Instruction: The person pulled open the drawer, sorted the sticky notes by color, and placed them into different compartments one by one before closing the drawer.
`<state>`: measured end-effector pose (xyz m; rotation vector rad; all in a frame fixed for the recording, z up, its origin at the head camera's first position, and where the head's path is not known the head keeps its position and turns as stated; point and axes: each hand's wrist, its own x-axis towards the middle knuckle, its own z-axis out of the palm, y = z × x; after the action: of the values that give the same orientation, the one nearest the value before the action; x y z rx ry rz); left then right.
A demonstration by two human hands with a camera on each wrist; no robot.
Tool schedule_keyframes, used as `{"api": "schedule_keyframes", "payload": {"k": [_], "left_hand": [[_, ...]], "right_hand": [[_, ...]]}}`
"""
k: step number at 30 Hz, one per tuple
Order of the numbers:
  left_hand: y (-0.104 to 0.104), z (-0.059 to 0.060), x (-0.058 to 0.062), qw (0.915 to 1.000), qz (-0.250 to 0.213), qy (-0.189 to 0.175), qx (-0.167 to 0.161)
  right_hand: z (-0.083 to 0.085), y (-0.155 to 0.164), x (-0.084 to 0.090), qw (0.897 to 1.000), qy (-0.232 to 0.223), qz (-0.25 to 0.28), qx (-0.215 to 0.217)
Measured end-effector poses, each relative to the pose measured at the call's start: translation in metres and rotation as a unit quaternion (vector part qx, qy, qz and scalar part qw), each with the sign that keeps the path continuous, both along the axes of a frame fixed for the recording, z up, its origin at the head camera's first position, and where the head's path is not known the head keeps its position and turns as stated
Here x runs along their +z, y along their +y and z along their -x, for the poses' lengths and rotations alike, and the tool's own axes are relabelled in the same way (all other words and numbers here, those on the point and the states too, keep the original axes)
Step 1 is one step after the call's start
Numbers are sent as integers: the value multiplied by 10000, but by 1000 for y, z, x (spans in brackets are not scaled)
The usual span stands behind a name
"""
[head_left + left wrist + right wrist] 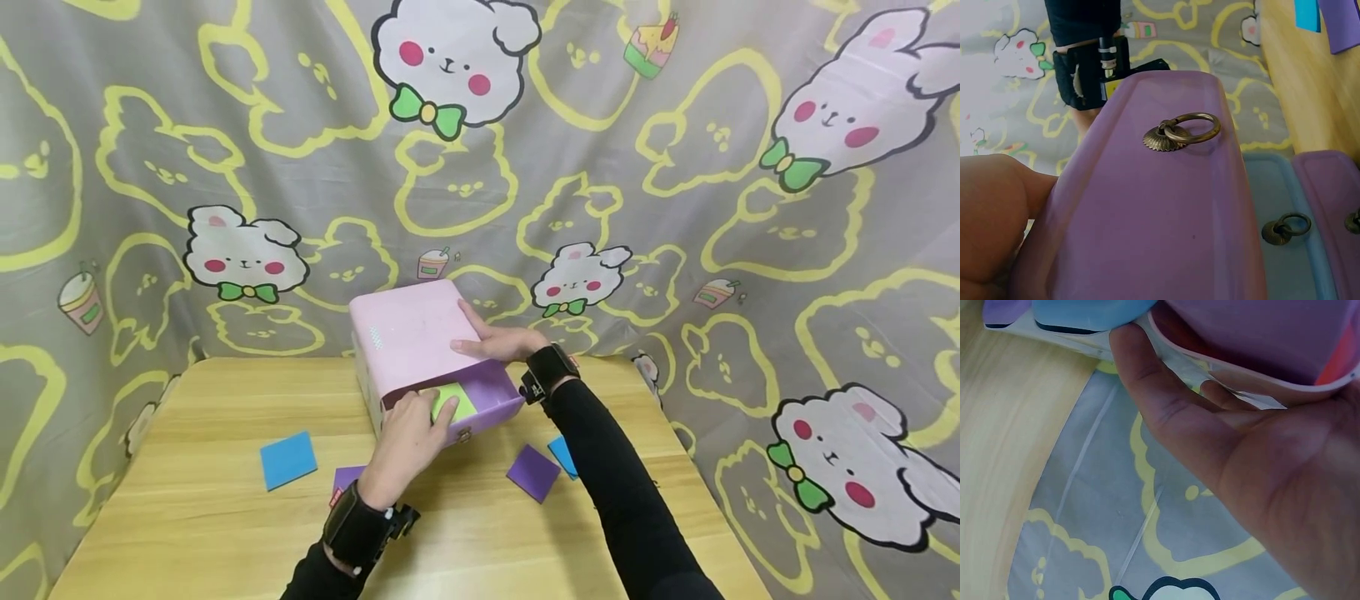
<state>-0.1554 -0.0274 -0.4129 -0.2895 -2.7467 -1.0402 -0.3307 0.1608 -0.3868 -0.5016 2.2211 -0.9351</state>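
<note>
Behind, a grey cloth (675, 250) printed with cartoon rabbits hung past the far edge of the wooden worktop (187, 517). Near that far edge, about midway along, stood a pink drawer box (408, 337) with its top purple drawer (487, 400) pulled out toward the person. The right hand (498, 342) lay with relaxed, straight fingers against the box's top and right side (steadying it, gripping nothing). The left hand (412, 433) pinched a green card (453, 402) over the open drawer, thumb on the drawer front near its brass ring pull (1182, 131). A blue card (288, 458) lay toward the left edge; a purple card (533, 472) lay right of the box, another blue card (562, 454) just beside it.
</note>
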Motion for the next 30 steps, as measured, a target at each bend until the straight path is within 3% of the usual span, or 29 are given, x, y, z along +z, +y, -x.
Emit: {"api": "schedule_keyframes", "payload": {"k": [17, 30], "left_hand": [[5, 4, -5, 9995, 281, 133, -109], [10, 2, -7, 9993, 347, 123, 61]], "right_hand": [[-3, 1, 3, 9999, 75, 62, 60], [-15, -2, 14, 9997, 220, -31, 67]]}}
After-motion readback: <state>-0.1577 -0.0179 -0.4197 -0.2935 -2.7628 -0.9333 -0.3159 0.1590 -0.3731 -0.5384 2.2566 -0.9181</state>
